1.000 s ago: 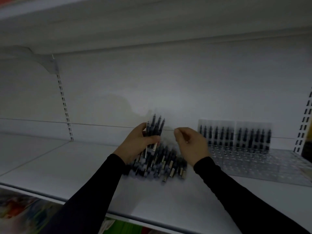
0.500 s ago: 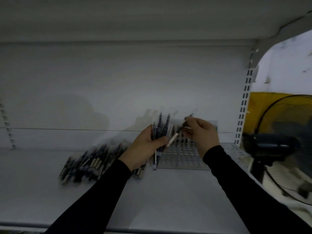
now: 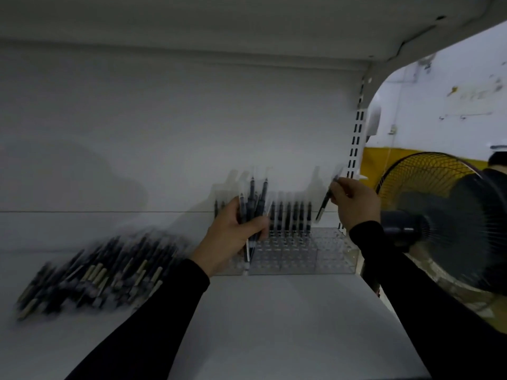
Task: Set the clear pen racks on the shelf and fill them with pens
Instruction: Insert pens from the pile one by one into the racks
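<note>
A clear pen rack (image 3: 299,253) stands at the right end of the white shelf (image 3: 274,325), with a row of dark pens (image 3: 290,218) upright along its back. My left hand (image 3: 233,237) grips a bundle of dark pens (image 3: 253,204) just left of that row, in front of the rack. My right hand (image 3: 354,201) pinches a single pen (image 3: 325,201) by its upper end, tilted, above the rack's right back corner. A blurred heap of loose pens (image 3: 93,275) lies on the shelf to the left.
A slotted white upright (image 3: 355,149) closes the shelf on the right. Beyond it stands a black fan (image 3: 444,223) before a yellow and white wall. Another shelf board (image 3: 219,20) hangs overhead. A person's dark head (image 3: 498,163) shows at the far right.
The view swung right, so the loose heap slid to the left. My right hand drew one pen out of the bundle and carried it right, over the rack. My left hand kept the bundle.
</note>
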A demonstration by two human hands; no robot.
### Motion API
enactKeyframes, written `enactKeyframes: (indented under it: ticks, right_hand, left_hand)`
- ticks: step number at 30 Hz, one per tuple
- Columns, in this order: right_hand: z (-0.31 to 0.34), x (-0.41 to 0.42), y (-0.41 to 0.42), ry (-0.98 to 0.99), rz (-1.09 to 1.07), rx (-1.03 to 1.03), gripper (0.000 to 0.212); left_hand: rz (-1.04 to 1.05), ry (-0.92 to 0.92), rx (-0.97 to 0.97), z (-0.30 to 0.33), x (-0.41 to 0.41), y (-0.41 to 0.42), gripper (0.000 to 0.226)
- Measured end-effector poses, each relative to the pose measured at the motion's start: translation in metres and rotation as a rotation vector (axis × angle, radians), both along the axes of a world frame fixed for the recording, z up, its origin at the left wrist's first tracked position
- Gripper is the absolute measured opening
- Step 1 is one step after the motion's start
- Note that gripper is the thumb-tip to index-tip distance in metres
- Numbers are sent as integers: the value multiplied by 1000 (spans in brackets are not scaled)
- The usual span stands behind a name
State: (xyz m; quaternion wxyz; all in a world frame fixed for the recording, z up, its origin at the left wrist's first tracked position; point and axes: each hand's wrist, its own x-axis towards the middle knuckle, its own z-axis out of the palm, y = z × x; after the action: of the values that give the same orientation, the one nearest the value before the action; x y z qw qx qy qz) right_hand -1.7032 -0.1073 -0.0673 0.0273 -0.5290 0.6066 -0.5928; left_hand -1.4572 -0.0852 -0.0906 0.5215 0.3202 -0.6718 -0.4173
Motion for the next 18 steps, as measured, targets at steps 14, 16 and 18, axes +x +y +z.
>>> enactKeyframes:
  ticks: [14,16,18]
  right_hand:
    - [-23,3,-9,199,25,251,30]
    - [-25,3,-7,256,11,286,29]
    - [-26,3,-5,295,4,310,30]
  left_hand:
    - [-60,11,-41,-2,6,2,20]
    - [-60,2,-42,-2,6,3,18]
    - [-37,-34,-44,-4,7,2,18]
